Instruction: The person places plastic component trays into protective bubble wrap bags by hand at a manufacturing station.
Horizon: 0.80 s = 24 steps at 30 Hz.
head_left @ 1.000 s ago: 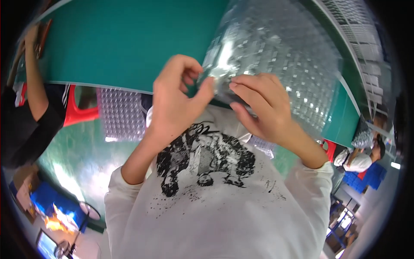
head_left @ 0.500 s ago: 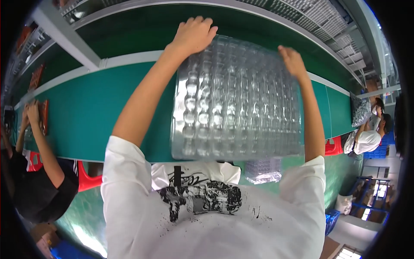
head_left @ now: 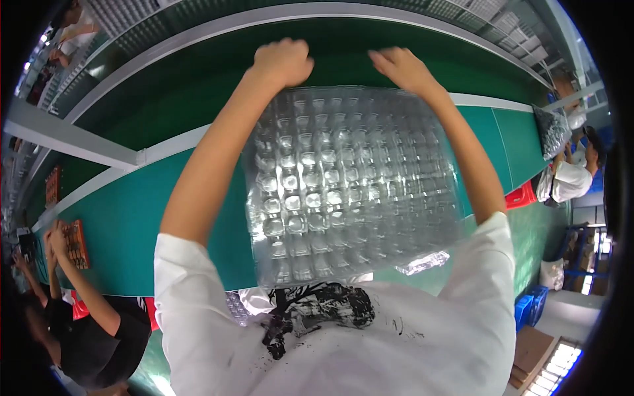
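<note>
In front of me lies a wide sheet of clear plastic blister trays (head_left: 350, 178) with rows of round pockets. It looks like several layers nested together, but I cannot count them. Beyond its far left corner, my left hand (head_left: 284, 63) is curled into a loose fist with nothing visible in it. My right hand (head_left: 404, 68), slightly blurred, hovers past the far edge with its thumb held apart from the fingers and nothing between them. Both forearms reach over the trays' sides. The near edge comes up against my shirt.
The trays lie over a green worktable (head_left: 165, 211) with a pale rail behind it. A grey post (head_left: 79, 142) rises at the left. One co-worker handles an orange rack (head_left: 76, 244) at far left; another sits at far right near a plastic bag (head_left: 553, 132) of parts.
The trays have shifted nearer to me. My right hand has moved left, away from the trays' right side, to beyond the far edge. My left hand has come slightly left and curled. The view has turned.
</note>
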Available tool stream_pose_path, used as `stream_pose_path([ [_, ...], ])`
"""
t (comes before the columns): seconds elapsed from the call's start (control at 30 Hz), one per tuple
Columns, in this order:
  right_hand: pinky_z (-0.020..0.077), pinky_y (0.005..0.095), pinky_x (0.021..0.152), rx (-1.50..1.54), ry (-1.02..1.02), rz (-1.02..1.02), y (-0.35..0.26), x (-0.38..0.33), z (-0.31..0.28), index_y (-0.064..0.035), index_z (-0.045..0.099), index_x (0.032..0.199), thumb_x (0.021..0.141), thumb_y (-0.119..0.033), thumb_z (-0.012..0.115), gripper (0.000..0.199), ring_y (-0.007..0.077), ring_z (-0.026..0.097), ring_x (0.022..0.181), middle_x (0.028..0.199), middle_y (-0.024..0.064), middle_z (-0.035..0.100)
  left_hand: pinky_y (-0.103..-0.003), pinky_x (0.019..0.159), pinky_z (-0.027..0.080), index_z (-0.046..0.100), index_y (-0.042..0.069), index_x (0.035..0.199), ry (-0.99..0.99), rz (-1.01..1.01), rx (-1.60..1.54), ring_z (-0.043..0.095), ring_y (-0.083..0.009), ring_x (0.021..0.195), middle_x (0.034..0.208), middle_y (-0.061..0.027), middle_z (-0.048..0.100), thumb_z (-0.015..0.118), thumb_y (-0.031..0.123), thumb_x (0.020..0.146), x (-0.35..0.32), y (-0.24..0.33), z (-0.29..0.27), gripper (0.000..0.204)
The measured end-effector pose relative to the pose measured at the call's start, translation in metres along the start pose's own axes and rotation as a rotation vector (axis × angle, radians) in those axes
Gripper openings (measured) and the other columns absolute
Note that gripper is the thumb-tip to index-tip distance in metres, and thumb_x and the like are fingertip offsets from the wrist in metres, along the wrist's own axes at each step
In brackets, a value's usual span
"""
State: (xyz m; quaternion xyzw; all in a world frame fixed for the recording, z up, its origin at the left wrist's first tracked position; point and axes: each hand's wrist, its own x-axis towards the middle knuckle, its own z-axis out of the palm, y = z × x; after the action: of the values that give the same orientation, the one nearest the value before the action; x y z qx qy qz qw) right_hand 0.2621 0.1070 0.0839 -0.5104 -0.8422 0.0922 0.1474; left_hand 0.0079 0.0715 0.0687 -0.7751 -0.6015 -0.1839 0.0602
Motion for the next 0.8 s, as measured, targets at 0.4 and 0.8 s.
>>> stream_pose_path([
  [0.4, 0.0474, 0.0441, 0.085, 0.072, -0.009, -0.029, -0.017, 0.04, 0.066, -0.0015, 0.063, 0.101, 0.082, -0.03, 0.058, 0.035, 0.0389, 0.059, 0.097, 0.099, 0.0221, 0.064, -0.05, 0.082, 0.046, 0.062, -0.001, 0.082, 0.315, -0.121, -0.643, 0.056, -0.044, 0.088, 0.086, -0.0251, 0.061, 0.045, 0.025, 0.087, 0.056, 0.067, 0.062, 0.032],
  [0.8, 0.0511, 0.0466, 0.069, -0.031, 0.066, -0.133, -0.007, 0.017, 0.024, -0.0006, 0.065, 0.075, 0.077, -0.021, 0.058, 0.021, 0.0393, 0.063, 0.078, 0.08, 0.0226, 0.064, -0.052, 0.07, 0.045, 0.057, 0.0, 0.077, 0.24, -0.045, -0.823, 0.057, -0.0449, 0.081, 0.081, -0.0249, 0.06, 0.038, 0.026, 0.095, 0.037, 0.078, 0.066, 0.037],
])
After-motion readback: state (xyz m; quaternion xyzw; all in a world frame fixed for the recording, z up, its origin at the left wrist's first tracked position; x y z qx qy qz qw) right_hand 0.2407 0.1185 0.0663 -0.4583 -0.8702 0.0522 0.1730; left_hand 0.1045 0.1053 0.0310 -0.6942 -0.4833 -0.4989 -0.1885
